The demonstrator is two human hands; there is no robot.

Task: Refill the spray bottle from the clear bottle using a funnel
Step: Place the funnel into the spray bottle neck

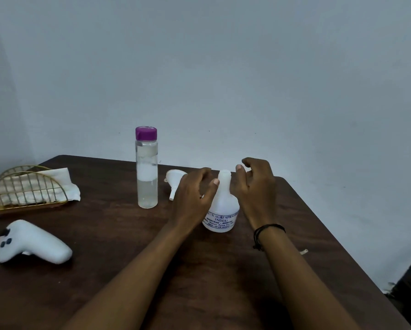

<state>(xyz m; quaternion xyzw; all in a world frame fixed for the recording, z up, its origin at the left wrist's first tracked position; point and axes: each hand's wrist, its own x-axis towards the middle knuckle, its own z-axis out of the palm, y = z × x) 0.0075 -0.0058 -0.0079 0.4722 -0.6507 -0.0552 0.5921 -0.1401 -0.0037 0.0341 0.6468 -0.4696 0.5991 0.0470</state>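
The white spray bottle (223,210) stands upright on the dark wooden table (104,234), its neck open with no spray head on it. My left hand (192,198) hovers just left of the bottle, fingers apart, thumb tip near the neck. My right hand (256,186) hovers on the bottle's right side, fingers curled loosely and holding nothing. A small white funnel (173,182) lies on its side behind my left hand, partly hidden by it. The tall clear bottle (147,172) with a purple cap stands upright to the left, mostly full of clear liquid.
A white handheld controller (33,244) lies at the front left. A gold wire holder with white napkins (30,186) sits at the far left. A small white object (304,252) lies near the table's right edge. The wall stands right behind the table.
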